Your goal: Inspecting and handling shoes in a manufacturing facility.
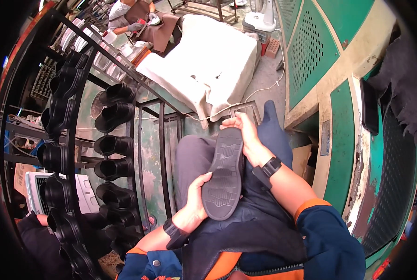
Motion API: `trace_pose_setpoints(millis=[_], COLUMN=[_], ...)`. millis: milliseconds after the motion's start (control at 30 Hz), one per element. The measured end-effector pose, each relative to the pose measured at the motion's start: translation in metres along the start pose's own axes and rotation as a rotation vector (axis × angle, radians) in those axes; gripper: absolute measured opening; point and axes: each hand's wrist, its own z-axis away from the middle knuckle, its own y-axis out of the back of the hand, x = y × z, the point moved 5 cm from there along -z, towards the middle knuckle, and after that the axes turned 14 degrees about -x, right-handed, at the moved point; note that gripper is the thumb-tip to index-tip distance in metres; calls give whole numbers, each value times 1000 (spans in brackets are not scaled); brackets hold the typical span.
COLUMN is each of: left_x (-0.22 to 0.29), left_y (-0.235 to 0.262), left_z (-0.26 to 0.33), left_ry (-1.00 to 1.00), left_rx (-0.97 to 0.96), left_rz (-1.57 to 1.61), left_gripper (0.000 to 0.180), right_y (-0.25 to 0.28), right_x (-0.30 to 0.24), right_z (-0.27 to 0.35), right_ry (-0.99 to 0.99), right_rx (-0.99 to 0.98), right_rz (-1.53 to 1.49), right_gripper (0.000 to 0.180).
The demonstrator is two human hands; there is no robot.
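Observation:
Above my lap lies a black shoe sole [222,175], its patterned tread facing up and its length running away from me. Whether an upper is joined beneath it is hidden. My left hand [196,200] grips the near left edge, thumb on the rim and the other fingers out of sight underneath. At the far end, my right hand [245,133] closes around the right side, with its fingertips showing beyond the end of the sole. Both wrists wear dark bands.
A black metal rack [164,154] on my left carries several black shoes [112,145]. Ahead stands a bulky form under a white cover [208,60]. A green machine cabinet [311,46] rises on the right. Farther off, a gloved person [133,23] works at the upper left.

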Motion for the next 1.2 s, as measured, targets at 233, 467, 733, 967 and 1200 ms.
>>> trace_pose_setpoints(millis=[233, 467, 733, 967, 1200], left_x=[-6, 6, 66, 75, 66], left_y=[-8, 4, -49, -39, -45], left_z=[42, 57, 96, 105, 163], left_ry=[-76, -137, -636, -862, -1015], left_rx=[25, -77, -501, -291, -176], left_rz=[-50, -223, -590, -491, -1025], left_gripper=[59, 65, 90, 81, 118], right_y=[-26, 35, 41, -40, -94], right_x=[-9, -6, 9, -74, -28], right_z=[21, 14, 85, -7, -28], right_ry=[51, 69, -174, 148, -277], right_rx=[-138, -33, -801, -477, -440], right_rz=[-77, 602, -111, -211, 162], right_gripper=[52, 32, 70, 59, 61])
